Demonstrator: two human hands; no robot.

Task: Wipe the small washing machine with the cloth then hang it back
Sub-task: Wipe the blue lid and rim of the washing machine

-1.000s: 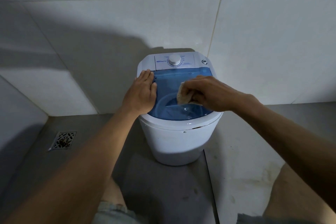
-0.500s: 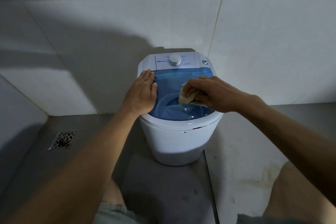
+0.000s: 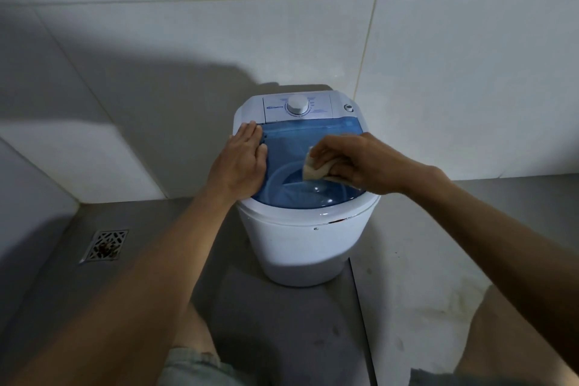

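Observation:
A small white washing machine (image 3: 300,241) stands on the floor against the tiled wall. It has a see-through blue lid (image 3: 291,147) and a white dial (image 3: 297,105) on its back panel. My left hand (image 3: 241,163) lies flat on the lid's left edge, fingers together, holding nothing. My right hand (image 3: 357,163) is closed on a folded beige cloth (image 3: 311,169) and presses it onto the right half of the lid. Most of the cloth is hidden under my fingers.
A metal floor drain (image 3: 105,244) sits in the grey floor at the left. White tiled walls (image 3: 438,72) close in behind and to the left of the machine. My knees show at the bottom of the view.
My right hand has slid the cloth slightly toward me and to the right across the lid. My left hand has stayed in place on the lid's left edge.

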